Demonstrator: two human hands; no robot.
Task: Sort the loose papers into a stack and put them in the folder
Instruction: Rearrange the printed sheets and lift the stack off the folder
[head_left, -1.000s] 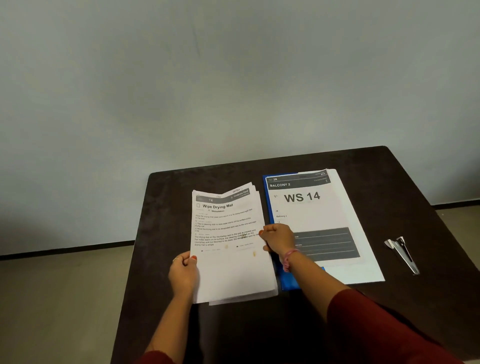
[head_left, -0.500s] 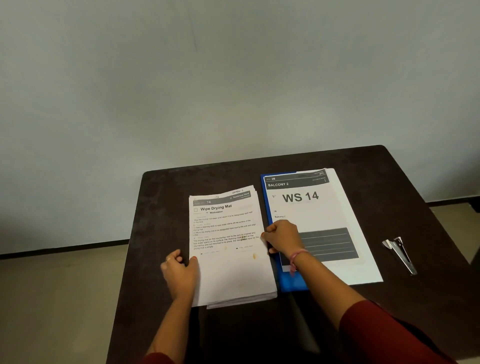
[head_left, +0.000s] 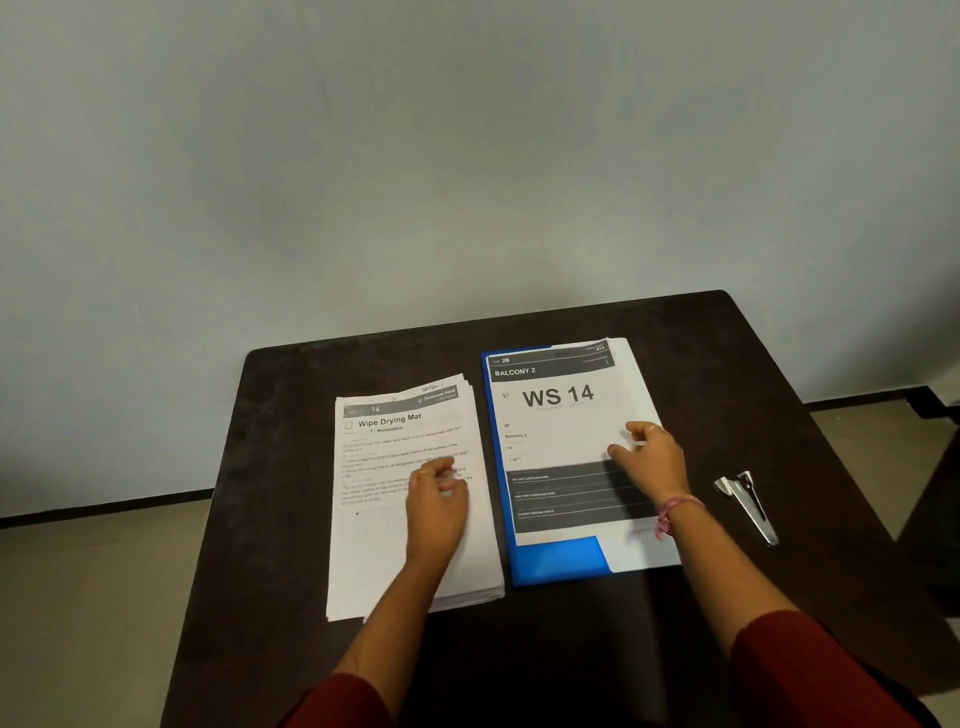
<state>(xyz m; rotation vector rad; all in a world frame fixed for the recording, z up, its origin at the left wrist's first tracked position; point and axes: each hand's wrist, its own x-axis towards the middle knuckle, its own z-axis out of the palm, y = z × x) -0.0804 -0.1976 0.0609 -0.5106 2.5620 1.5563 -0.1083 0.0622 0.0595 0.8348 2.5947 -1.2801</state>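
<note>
Dark table (head_left: 675, 613): loosely curled, empty left hand (head_left: 435, 506) on paper stack (head_left: 395, 519), relaxed empty right hand (head_left: 649, 460) on "WS 14" sheet (head_left: 558, 415) beside it, atop blue folder (head_left: 558, 558).

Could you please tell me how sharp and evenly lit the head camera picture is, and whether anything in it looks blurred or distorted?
Head view: soft, dim, even light, no glare. Large print on the white "WS 14" sheet on the blue folder is crisp; small text on the white paper stack is barely legible. The left hand fingers are smeared by motion; the right hand is slightly soft. The dark brown table edges splay from wide-angle distortion.
</note>
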